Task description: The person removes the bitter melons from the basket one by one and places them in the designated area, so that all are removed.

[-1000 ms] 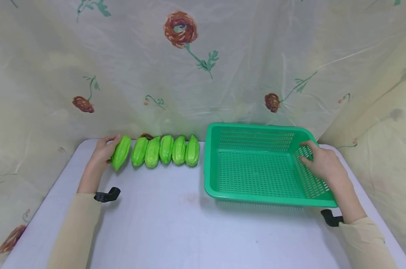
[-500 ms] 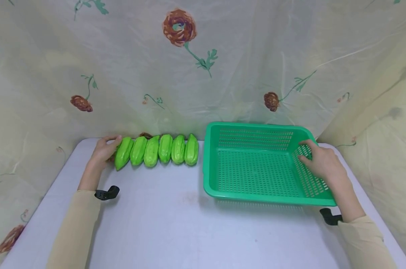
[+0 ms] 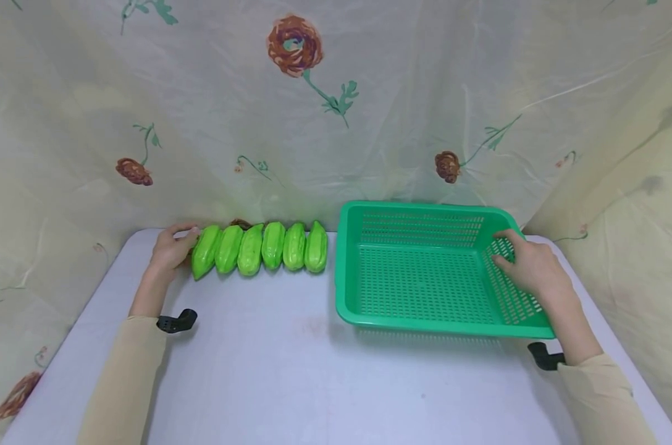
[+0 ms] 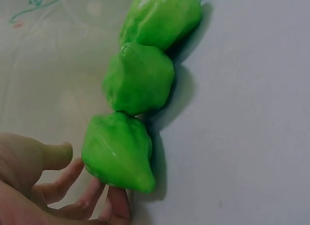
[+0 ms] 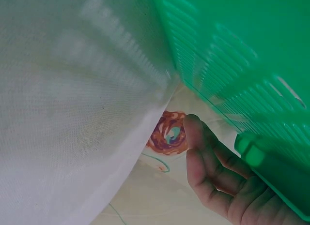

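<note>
Several green ribbed gourds (image 3: 249,250) lie side by side in a row at the table's back left. My left hand (image 3: 172,248) is at the row's left end, its fingertips touching the leftmost gourd (image 3: 205,252). The left wrist view shows the thumb (image 4: 57,156) apart from that gourd and the other fingers against its side. On the right, my right hand (image 3: 536,266) grips the right rim of a green plastic basket (image 3: 414,324), thumb and forefinger inside. From the right wrist, curled fingers (image 5: 206,176) show below the basket's perforated wall.
A white-covered table (image 3: 291,371) spreads in front of the gourds and basket. Behind it hangs a flower-printed curtain (image 3: 391,123), close to the back edge. A brown thing (image 3: 240,223) peeks out behind the gourds. Each wrist wears a black camera mount (image 3: 177,321).
The leftmost gourd, held tilted in my left hand, has moved right and now lies against its neighbour. The left thumb has come off it. My right hand has stayed on the basket.
</note>
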The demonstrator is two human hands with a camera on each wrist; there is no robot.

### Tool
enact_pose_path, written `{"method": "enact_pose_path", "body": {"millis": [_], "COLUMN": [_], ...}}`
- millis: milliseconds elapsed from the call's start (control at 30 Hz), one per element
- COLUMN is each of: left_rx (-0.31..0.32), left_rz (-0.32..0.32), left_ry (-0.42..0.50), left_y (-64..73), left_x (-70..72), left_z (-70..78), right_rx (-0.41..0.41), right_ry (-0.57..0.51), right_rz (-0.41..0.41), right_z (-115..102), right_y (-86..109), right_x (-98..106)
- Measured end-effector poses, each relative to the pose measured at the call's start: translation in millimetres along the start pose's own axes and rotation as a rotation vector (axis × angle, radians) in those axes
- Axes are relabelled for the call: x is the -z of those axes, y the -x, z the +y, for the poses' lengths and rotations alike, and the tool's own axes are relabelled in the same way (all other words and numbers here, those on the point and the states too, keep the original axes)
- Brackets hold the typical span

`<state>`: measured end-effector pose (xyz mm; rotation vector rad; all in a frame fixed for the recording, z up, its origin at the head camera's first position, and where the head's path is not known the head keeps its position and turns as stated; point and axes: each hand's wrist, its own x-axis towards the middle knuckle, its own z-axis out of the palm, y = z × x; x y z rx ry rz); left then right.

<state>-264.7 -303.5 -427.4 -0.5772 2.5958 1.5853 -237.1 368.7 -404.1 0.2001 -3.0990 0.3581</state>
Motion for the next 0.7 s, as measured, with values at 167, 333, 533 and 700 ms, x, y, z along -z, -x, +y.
{"method": "enact_pose_path", "body": {"millis": [167,333,533,700], "left_rx": [0.000,-0.176,-0.453,-0.522], "left_rz": [0.031,0.125,0.216,0.244], "left_ry": [-0.017,-0.166,-0.417,-0.523], "left_y": [4.5,19.5,54.6,82.4], "left_x": [5.6,7.2,5.7,4.2], "left_z": [-0.5,3.3,14.5,17.7], "right_rx": [0.005,-0.011,-0.044,-0.038], "right_ry": [-0.003,-0.044,-0.121,-0.159], "right_rz": [-0.008,-0.050,0.000,0.124], "right_z": [-1,1,1,-2], "right_y": [-1.9,-0.8,3.6,8.7], "right_x": [1,5,5,7]}}
